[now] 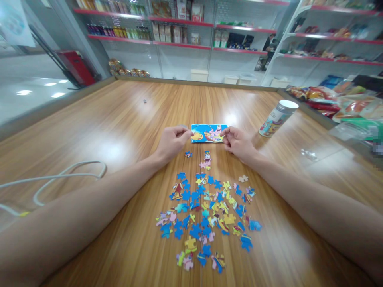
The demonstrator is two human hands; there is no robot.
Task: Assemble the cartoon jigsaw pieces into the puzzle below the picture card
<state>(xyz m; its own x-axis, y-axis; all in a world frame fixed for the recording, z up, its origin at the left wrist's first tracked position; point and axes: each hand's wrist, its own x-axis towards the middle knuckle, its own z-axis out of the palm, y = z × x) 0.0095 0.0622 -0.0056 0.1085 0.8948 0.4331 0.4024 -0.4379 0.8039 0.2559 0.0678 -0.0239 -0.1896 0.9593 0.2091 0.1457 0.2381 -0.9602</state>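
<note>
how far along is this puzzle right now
Early. Done: only a small pink cluster looks joined. In hand: the left hand and right hand pinch the ends of a picture strip lying on the table. Left: nearly all the loose pieces lie scattered, unjoined.

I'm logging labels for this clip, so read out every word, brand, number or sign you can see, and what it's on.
Nothing here can be read.
Card, pinched by the left hand and right hand: cartoon picture, no legible words.
Can: label print too blurred.
Shelf goods: packaging too small to read.
Poster: blurred.
Puzzle pieces: colours only, no text.
</note>
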